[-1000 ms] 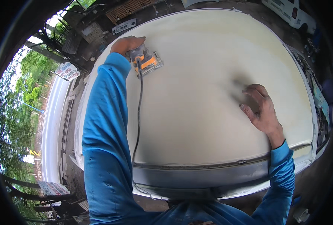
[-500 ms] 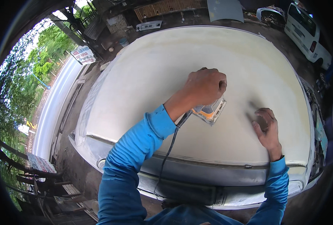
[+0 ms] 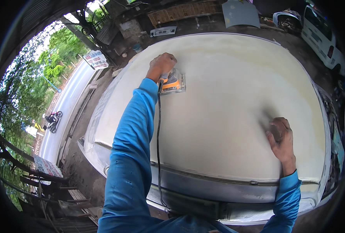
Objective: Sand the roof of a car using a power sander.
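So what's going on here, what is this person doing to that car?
A person in blue sleeves leans over a pale, dull car hood. The left hand grips an orange electric sander pressed flat on the far left part of the hood, its black cord trailing back toward the body. The right hand rests palm down on the hood near the right edge. A white car stands behind.
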Action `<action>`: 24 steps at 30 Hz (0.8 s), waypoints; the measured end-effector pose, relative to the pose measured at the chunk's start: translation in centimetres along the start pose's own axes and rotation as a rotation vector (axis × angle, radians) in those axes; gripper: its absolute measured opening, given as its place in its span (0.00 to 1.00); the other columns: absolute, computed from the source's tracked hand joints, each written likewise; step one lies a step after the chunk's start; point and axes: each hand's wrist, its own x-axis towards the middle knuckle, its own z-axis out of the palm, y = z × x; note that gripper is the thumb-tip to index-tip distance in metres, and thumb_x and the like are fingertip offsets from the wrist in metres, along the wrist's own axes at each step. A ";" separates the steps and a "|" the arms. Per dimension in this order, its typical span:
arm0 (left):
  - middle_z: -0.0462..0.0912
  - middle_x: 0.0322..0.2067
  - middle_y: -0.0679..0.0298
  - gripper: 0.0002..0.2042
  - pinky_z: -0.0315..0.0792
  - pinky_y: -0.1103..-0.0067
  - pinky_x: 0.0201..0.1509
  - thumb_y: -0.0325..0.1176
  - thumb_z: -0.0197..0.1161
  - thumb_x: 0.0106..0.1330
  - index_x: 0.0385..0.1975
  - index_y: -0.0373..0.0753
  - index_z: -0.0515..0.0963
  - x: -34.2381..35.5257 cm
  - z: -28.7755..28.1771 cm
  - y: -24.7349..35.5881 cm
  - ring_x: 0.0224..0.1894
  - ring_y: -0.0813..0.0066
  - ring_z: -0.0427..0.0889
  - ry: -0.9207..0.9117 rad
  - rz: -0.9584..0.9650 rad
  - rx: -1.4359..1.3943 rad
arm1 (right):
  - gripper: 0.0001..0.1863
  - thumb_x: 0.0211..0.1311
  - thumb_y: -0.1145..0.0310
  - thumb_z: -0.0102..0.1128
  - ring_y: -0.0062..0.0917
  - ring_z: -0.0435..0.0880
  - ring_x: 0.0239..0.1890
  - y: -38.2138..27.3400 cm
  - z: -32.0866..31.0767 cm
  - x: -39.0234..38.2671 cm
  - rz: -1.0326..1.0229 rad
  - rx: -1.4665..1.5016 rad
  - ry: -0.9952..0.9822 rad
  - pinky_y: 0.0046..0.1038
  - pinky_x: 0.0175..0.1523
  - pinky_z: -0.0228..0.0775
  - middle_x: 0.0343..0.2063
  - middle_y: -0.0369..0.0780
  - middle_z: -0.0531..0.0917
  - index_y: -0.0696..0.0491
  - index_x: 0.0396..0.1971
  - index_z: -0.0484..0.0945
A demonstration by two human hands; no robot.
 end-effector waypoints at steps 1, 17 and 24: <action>0.87 0.47 0.61 0.15 0.74 0.65 0.59 0.42 0.54 0.62 0.41 0.52 0.88 -1.1 -0.2 0.2 0.52 0.57 0.83 -0.002 -0.012 0.003 | 0.18 0.51 0.76 0.68 0.46 0.78 0.49 -0.5 0.2 0.2 -0.008 0.020 0.000 0.39 0.53 0.72 0.45 0.49 0.79 0.60 0.44 0.77; 0.83 0.42 0.52 0.19 0.74 0.68 0.55 0.28 0.49 0.71 0.61 0.39 0.69 -16.0 2.5 14.3 0.51 0.58 0.80 -0.047 0.279 -1.118 | 0.32 0.67 0.65 0.57 0.47 0.60 0.71 -15.9 9.9 7.1 -0.170 0.319 0.143 0.43 0.73 0.52 0.67 0.53 0.63 0.58 0.68 0.60; 0.81 0.49 0.58 0.14 0.76 0.73 0.55 0.22 0.56 0.70 0.55 0.36 0.75 -17.7 4.0 -1.0 0.55 0.68 0.80 0.097 0.191 -1.039 | 0.27 0.48 0.69 0.65 0.48 0.73 0.60 -17.2 9.3 10.0 0.018 0.139 -0.105 0.38 0.64 0.67 0.59 0.51 0.72 0.56 0.53 0.77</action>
